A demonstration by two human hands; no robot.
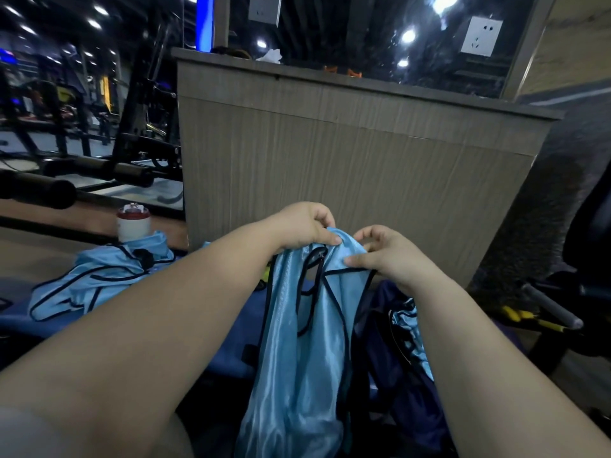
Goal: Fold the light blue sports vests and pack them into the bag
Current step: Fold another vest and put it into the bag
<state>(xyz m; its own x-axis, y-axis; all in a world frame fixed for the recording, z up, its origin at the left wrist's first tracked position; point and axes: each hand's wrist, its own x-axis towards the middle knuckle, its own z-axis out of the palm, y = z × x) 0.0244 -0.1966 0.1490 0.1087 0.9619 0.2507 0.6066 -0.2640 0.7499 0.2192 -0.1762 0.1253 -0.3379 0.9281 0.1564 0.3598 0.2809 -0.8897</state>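
Observation:
A light blue sports vest (297,358) with dark trim hangs down in front of me, held up by its shoulder straps. My left hand (305,226) pinches the top of the vest at the left strap. My right hand (383,252) pinches the right strap just beside it. A pile of more light blue vests (99,276) lies to the left on a blue bench pad (231,355). A dark blue bag (406,375) sits open at the right with light blue fabric showing inside it.
A white bottle with a red cap (133,223) stands behind the pile. A tall grey-brown counter panel (347,153) rises directly ahead. Gym machines (99,127) fill the left background, and a black chair (588,259) is at the right.

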